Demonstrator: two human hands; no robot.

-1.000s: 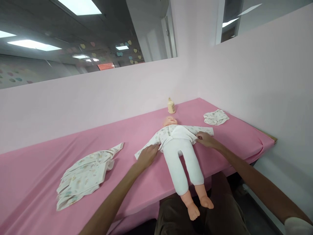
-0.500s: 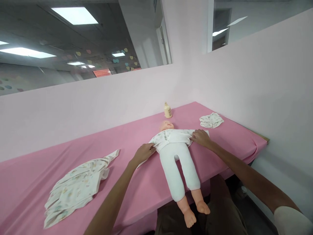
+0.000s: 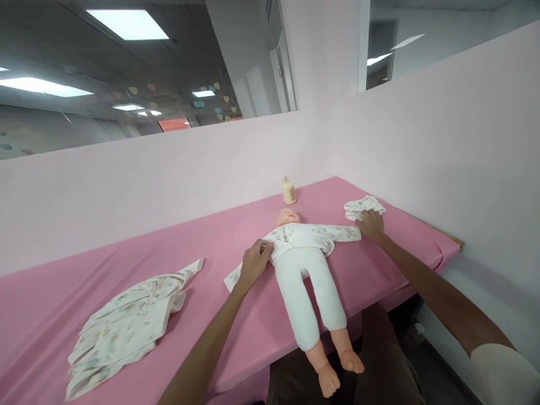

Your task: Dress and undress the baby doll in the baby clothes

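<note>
A baby doll (image 3: 306, 270) lies on its back on the pink table (image 3: 211, 247), head toward the wall and bare feet past the front edge. It wears a patterned white top and plain white trousers. My left hand (image 3: 253, 261) rests at the doll's side, fingers curled on the edge of the top over the spread-out sleeve. My right hand (image 3: 371, 224) lies farther right, fingers down on a small folded patterned garment (image 3: 363, 206) near the sleeve's end.
A pile of patterned baby clothes (image 3: 126, 323) lies at the left of the table. A small cream bottle (image 3: 289, 190) stands by the back wall. Pink partition walls close off the back and right. My knees show below the table's front edge.
My right hand has left the doll's waist and moved right to the small folded garment. The doll's right sleeve now lies stretched out. My left hand stays at the doll's side.
</note>
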